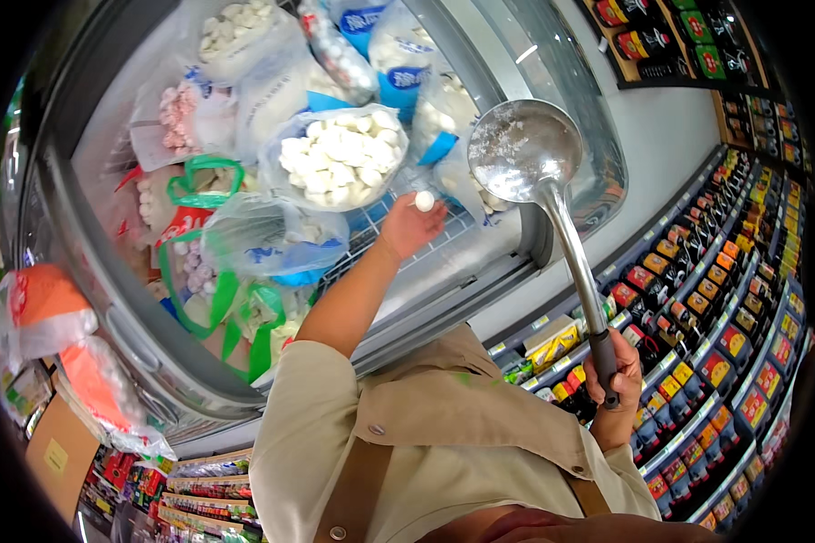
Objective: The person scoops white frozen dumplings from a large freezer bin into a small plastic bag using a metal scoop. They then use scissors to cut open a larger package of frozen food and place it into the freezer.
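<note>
My left hand [414, 227] reaches into a chest freezer with one small white ball [424, 201], likely frozen food, resting at its fingers. Just left of it lies an open plastic bag of white balls [343, 157]. My right hand [617, 373] grips the dark handle of a large metal ladle [526, 153]. The ladle's bowl is raised over the freezer's right edge, with whitish residue on its surface. Other bags in the freezer hold pale pieces [236, 28] and pink pieces [178, 117]. A crumpled clear bag [275, 234] lies below the open one.
The grey freezer rim [170, 339] surrounds the bags, with wire racks [360, 237] under them. Green-handled bags [207, 298] lie at lower left. Orange-and-clear packages [47, 298] sit outside the freezer on the left. Shelves of bottles and jars [706, 298] curve along the right.
</note>
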Demonstrator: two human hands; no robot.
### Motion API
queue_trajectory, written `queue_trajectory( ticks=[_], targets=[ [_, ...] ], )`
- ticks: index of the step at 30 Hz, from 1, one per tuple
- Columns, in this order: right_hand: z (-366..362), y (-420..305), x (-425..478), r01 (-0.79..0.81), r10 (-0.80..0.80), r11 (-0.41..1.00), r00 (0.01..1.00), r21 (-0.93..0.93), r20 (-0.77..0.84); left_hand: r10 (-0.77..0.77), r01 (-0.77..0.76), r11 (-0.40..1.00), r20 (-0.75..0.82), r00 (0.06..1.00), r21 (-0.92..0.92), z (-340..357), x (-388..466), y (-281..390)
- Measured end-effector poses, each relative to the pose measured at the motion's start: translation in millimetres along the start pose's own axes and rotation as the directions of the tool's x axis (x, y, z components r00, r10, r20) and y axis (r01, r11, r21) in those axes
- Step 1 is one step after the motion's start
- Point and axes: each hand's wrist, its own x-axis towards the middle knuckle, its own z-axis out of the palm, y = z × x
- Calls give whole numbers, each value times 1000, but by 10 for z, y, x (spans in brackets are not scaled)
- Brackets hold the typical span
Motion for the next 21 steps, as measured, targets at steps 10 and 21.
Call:
queue_trajectory(
  ticks=[10,21],
  targets=[
    [574,58,63,-146,144,989,986,15,86,424,-363,893,229,876,-267,734,-1504,147],
    [1047,534,-40,-295,319,944,931,-148,175,831,-840,538,-207,516,70,-33,-2810,352]
  ],
)
